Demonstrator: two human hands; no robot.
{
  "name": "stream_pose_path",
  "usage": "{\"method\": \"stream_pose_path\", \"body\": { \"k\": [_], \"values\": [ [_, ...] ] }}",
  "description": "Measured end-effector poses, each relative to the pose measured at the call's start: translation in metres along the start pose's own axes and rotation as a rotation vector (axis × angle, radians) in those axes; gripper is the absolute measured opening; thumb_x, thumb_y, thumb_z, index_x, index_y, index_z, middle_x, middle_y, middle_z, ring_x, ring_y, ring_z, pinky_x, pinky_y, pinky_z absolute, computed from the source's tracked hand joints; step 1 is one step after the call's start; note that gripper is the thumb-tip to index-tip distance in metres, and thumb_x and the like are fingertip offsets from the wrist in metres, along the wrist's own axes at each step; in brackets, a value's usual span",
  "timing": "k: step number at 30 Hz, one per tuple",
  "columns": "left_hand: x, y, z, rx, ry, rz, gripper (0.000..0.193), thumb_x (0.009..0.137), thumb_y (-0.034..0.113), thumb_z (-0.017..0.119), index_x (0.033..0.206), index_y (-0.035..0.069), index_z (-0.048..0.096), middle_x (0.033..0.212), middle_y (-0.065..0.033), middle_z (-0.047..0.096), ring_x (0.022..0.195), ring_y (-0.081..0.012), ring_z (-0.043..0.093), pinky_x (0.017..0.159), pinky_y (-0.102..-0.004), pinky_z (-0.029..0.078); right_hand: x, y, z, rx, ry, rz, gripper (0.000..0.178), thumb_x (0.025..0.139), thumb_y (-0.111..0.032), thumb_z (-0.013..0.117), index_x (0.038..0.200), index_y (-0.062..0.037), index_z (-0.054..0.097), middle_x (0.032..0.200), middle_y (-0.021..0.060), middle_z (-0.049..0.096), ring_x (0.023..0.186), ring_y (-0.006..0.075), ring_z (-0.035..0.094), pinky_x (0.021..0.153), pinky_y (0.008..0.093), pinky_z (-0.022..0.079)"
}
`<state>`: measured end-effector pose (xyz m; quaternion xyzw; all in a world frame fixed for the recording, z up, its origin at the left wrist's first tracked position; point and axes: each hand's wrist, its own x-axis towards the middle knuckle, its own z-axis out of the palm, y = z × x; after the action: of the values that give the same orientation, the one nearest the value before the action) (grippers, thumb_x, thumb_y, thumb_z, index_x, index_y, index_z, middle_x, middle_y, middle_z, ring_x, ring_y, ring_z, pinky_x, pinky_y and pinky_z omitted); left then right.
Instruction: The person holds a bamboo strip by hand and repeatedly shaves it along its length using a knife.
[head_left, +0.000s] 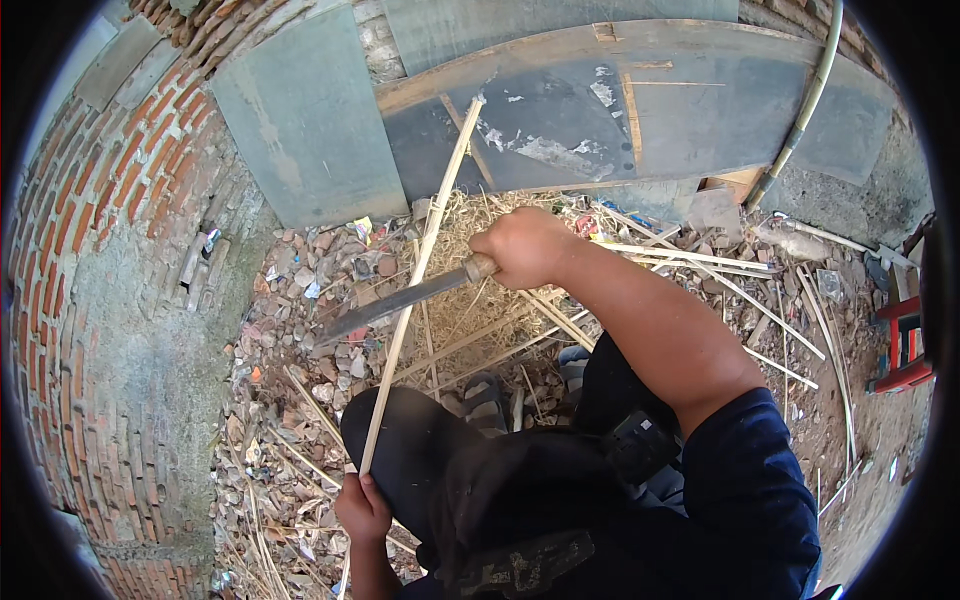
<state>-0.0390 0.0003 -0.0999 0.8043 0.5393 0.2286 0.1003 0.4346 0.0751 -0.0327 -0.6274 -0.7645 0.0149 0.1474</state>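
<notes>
The left hand [364, 508] is closed around the lower end of 1 long pale strip [432, 235], with the thumb lying along it. The right hand [530, 247] grips the wooden handle of a long knife [380, 312], and its blade points to the left and crosses the strip around the middle (whether the 2 are touching, I cannot tell). The strip stands at a slant: it passes just beside the dark-covered left knee [405, 425] and goes up toward the far edge of the ground [310, 265], where its upper end appears in front of a dark board [560, 120].

Below the knife and beyond the feet, a heap of thin shavings [500, 205] lies on the ground, reaching near the far edge. A striped sandal [487, 405] is seen close to it. Other pale strips [690, 257] lie across the rubble, to the right of the heap.

Along the left edge of the ground rises a brick wall [100, 300]. At the far edge stands a grey-green panel [310, 120], and farther right a bamboo pole [810, 100] leans. Near the right edge is a red object [905, 345] with a frame shape.
</notes>
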Motion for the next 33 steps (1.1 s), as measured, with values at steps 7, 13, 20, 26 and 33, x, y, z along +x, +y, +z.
{"method": "stream_pose_path", "body": {
  "k": [7, 13, 20, 26, 33],
  "values": [
    [-0.004, -0.006, 0.006, -0.018, 0.055, -0.015, 0.035, 0.103, 0.027, 0.051, 0.077, 0.003, 0.050, 0.059, -0.0220, 0.055, 0.055, -0.0469, 0.057, 0.050, -0.0516, 0.040, 0.003, 0.008, -0.007, 0.082, -0.065, 0.142, 0.023, 0.075, -0.020, 0.069, 0.096, -0.0117, 0.070, 0.090, 0.0130, 0.073, 0.089, 0.0338, 0.071, 0.080, 0.0482, 0.057],
    [-0.004, -0.005, 0.001, 0.062, 0.063, -0.013, 0.031, 0.101, 0.025, 0.052, 0.079, 0.004, 0.052, 0.062, -0.0232, 0.057, 0.057, -0.0480, 0.059, 0.051, -0.0528, 0.043, -0.007, 0.030, -0.005, 0.143, 0.048, 0.381, 0.025, 0.077, -0.020, 0.068, 0.101, -0.0113, 0.070, 0.094, 0.0165, 0.073, 0.092, 0.0367, 0.071, 0.084, 0.0494, 0.057],
    [-0.004, -0.007, 0.003, 0.070, 0.009, -0.008, 0.033, 0.103, 0.026, 0.048, 0.080, 0.002, 0.049, 0.062, -0.0240, 0.055, 0.058, -0.0487, 0.057, 0.051, -0.0539, 0.041, -0.002, 0.003, -0.010, 0.121, -0.028, 0.191, 0.020, 0.077, -0.019, 0.067, 0.096, -0.0119, 0.069, 0.086, 0.0148, 0.072, 0.086, 0.0355, 0.071, 0.079, 0.0492, 0.057],
    [-0.005, -0.006, 0.004, 0.092, 0.029, -0.001, 0.031, 0.102, 0.024, 0.048, 0.080, 0.003, 0.049, 0.062, -0.0233, 0.055, 0.057, -0.0485, 0.057, 0.050, -0.0541, 0.040, 0.005, -0.012, -0.014, -0.041, -0.099, 0.048, 0.017, 0.080, -0.018, 0.067, 0.096, -0.0147, 0.070, 0.087, 0.0110, 0.073, 0.086, 0.0322, 0.072, 0.077, 0.0474, 0.058],
    [-0.003, -0.003, 0.004, 0.154, 0.060, 0.016, 0.029, 0.101, 0.023, 0.051, 0.079, 0.004, 0.050, 0.062, -0.0231, 0.057, 0.055, -0.0472, 0.058, 0.049, -0.0542, 0.041, -0.001, 0.036, 0.005, 0.176, 0.066, 0.420, 0.022, 0.079, -0.017, 0.066, 0.099, -0.0093, 0.070, 0.093, 0.0164, 0.073, 0.093, 0.0367, 0.071, 0.085, 0.0490, 0.057]
  ]
}}
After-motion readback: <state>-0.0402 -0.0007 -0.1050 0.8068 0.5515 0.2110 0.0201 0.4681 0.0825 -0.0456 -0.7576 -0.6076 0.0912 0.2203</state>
